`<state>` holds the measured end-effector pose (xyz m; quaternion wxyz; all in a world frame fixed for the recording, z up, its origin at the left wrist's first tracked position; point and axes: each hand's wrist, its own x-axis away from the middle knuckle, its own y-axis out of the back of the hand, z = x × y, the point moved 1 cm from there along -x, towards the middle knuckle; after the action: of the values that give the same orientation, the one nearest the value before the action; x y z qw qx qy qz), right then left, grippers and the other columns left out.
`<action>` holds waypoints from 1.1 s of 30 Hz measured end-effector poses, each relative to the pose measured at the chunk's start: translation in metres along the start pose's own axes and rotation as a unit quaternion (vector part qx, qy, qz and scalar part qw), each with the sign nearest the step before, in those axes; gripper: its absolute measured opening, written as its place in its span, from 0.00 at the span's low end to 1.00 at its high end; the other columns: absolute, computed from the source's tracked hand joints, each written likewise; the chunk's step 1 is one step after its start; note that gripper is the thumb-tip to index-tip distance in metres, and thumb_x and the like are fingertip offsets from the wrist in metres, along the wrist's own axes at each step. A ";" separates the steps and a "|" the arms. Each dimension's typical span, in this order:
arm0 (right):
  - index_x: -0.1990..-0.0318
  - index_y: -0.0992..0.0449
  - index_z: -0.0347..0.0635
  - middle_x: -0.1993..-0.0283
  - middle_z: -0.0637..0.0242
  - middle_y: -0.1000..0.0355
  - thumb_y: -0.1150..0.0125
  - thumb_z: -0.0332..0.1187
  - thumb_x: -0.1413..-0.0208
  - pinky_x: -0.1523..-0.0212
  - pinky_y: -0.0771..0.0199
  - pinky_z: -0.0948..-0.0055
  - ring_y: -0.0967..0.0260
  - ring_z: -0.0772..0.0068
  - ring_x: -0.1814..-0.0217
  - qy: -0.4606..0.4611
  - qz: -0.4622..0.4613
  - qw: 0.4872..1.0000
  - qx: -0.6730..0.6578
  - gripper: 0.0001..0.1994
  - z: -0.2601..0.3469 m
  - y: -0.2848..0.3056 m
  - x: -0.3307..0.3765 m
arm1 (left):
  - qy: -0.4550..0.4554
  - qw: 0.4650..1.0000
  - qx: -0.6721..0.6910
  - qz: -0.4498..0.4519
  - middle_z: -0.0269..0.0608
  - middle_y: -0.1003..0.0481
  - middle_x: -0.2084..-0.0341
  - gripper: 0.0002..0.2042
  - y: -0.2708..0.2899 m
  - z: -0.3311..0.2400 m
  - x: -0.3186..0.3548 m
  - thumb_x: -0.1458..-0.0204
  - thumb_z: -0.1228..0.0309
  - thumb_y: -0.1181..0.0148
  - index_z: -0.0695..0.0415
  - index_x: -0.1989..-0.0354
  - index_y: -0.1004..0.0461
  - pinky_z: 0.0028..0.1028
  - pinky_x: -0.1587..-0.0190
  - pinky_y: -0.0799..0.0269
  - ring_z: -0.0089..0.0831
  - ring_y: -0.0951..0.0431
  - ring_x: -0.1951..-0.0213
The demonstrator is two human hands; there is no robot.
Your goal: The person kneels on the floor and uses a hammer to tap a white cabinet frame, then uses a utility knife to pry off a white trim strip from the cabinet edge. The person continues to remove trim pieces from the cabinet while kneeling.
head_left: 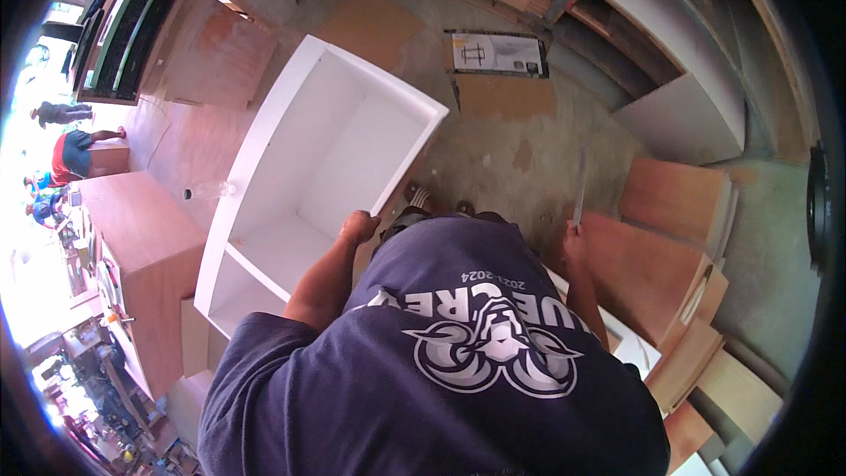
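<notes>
A white open-fronted cabinet (352, 115) with an inner divider stands at my left. My left hand (359, 226) is closed on its near edge, the fingers curled and partly hidden. In my right hand (575, 242) is a long, thin metal blade (581, 185), pointing away from me; its exact kind is unclear and its grip is covered by my fingers. The blade is apart from the cabinet, over the floor. Beside the cabinet's outer left side shows a clear plastic bottle (211, 189) with a dark cap.
Brown wooden panels (643, 273) lean stacked at my right. A large plywood box (145, 256) stands left of the cabinet. Flat cardboard (507, 99) and a printed sheet (498, 54) lie on the floor ahead. Shelving holds boards (687, 115) at far right. Several people are at far left.
</notes>
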<state>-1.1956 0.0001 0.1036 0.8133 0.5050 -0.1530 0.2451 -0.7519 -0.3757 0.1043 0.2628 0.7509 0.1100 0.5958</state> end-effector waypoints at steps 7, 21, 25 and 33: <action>0.54 0.30 0.43 0.82 0.70 0.39 0.53 0.33 0.35 0.86 0.42 0.68 0.42 0.73 0.87 -0.018 0.182 0.966 -0.183 0.08 0.145 0.011 0.012 | 0.065 0.983 0.133 -0.106 0.61 0.24 0.50 0.26 0.047 0.052 -0.053 0.40 0.50 0.52 0.64 0.52 0.22 0.45 0.42 0.30 0.55 0.25 0.45; 0.48 0.35 0.38 0.58 0.36 0.27 0.51 0.32 0.39 0.53 0.30 0.40 0.28 0.31 0.54 0.347 0.217 0.882 0.233 0.14 0.440 -0.102 -0.111 | 0.199 0.906 0.311 -0.207 0.60 0.21 0.61 0.21 0.117 0.013 -0.065 0.44 0.55 0.45 0.64 0.61 0.21 0.46 0.50 0.27 0.56 0.21 0.55; 0.47 0.35 0.37 0.56 0.37 0.25 0.53 0.30 0.40 0.51 0.29 0.42 0.28 0.32 0.52 0.392 0.304 0.826 0.270 0.15 0.503 -0.159 -0.130 | 0.224 0.915 0.265 -0.207 0.59 0.21 0.62 0.19 0.150 -0.002 -0.090 0.45 0.56 0.44 0.62 0.60 0.22 0.47 0.50 0.27 0.56 0.21 0.56; 0.48 0.36 0.37 0.57 0.37 0.26 0.52 0.30 0.41 0.53 0.29 0.41 0.28 0.32 0.54 0.384 0.368 0.793 0.298 0.14 0.569 -0.220 -0.118 | 0.186 0.888 0.189 -0.376 0.53 0.31 0.45 0.28 0.285 -0.009 -0.205 0.48 0.56 0.37 0.55 0.41 0.32 0.50 0.38 0.39 0.48 0.33 0.40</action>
<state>-1.1727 -0.6203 0.1334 0.4631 0.4922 0.0779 0.7329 -0.8573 -0.7105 0.0839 0.2947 0.5645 0.5418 0.5486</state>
